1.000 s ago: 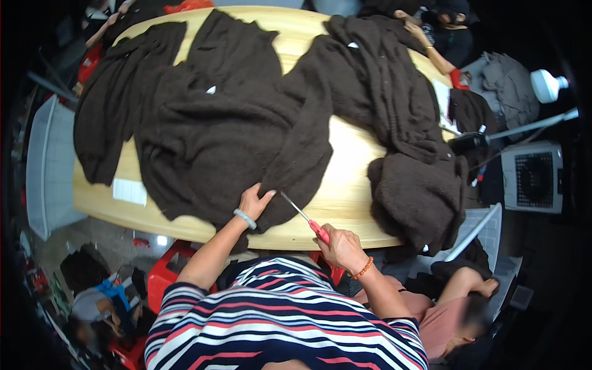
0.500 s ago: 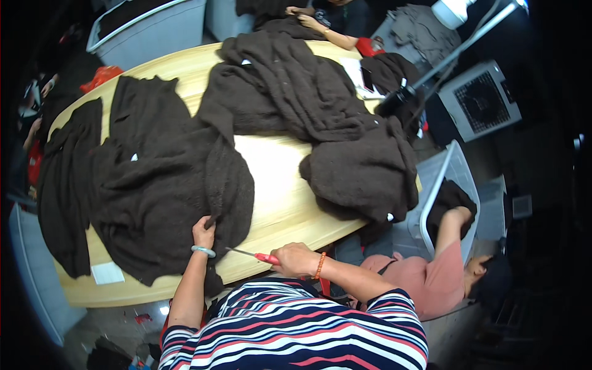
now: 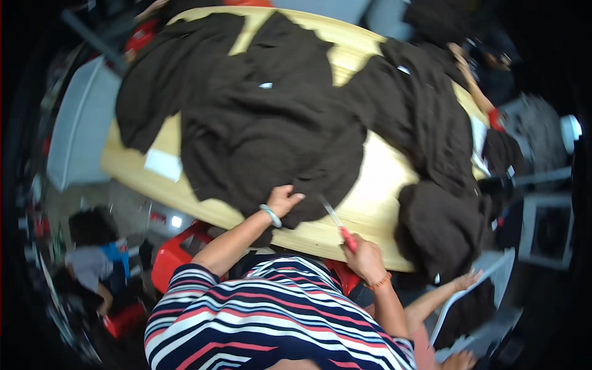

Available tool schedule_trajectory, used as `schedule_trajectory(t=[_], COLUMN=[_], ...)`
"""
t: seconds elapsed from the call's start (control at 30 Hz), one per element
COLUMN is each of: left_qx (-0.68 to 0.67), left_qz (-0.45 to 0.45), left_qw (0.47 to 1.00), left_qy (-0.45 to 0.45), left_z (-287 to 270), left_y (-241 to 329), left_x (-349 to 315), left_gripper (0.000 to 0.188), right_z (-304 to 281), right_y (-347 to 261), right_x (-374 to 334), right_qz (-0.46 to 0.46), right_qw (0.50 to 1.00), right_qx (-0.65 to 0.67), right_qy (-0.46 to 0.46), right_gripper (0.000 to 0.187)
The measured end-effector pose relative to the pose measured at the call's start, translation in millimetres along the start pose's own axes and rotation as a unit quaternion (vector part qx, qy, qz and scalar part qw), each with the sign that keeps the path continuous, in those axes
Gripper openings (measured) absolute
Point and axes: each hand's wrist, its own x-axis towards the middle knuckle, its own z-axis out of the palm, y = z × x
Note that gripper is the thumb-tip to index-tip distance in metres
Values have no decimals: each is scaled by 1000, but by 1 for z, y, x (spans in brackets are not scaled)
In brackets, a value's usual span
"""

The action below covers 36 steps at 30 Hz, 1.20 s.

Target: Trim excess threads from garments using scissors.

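Note:
My left hand [image 3: 285, 200], with a pale bangle at its wrist, rests on the near edge of a dark brown fuzzy garment [image 3: 246, 129] on the table. Its thumb stands apart from the fingers. In my right hand [image 3: 365, 258], which wears an orange bead bracelet, is a red-handled tool with a thin metal shaft [image 3: 333, 215]. The shaft points up and left, its blurred tip by the garment's near right edge; whether it touches the cloth I cannot tell. A small white tag [image 3: 265, 85] shows on the garment.
The pale wooden table [image 3: 382, 166] also bears more dark garments [image 3: 438, 228] at the right and a white paper [image 3: 163, 164] at the left. A co-worker's arm [image 3: 441, 296] reaches by a grey bin [image 3: 509, 271]. Another person's arm [image 3: 472, 80] is at the far right. A red stool [image 3: 172, 253] stands below.
The view has turned left, so the table shifts rightward in the picture. My left hand has loosened from the cloth edge it pinched. The tool now points more upward, away from the left hand.

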Motion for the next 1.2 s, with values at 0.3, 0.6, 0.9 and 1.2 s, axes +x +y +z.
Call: schedule_trajectory(t=[0.3, 0.6, 0.9, 1.2], left_qx=[180, 89, -405, -225], left_qz=[-98, -208, 150, 294], left_qw=[821, 887, 900, 917], left_qy=[532, 403, 60, -151], left_z=[-235, -240, -243, -131], left_y=[-78, -107, 224, 311], left_x=[-24, -56, -38, -70], left_gripper=[16, 21, 24, 31], right_z=[-1, 5, 0, -85], right_y=[-44, -85, -105, -83], right_x=[8, 21, 60, 85], right_qz=[-79, -127, -232, -452], right_qw=[995, 991, 972, 817], right_qx=[-19, -37, -39, 56], right_qy=[52, 19, 4, 354], right_gripper=[24, 23, 12, 17])
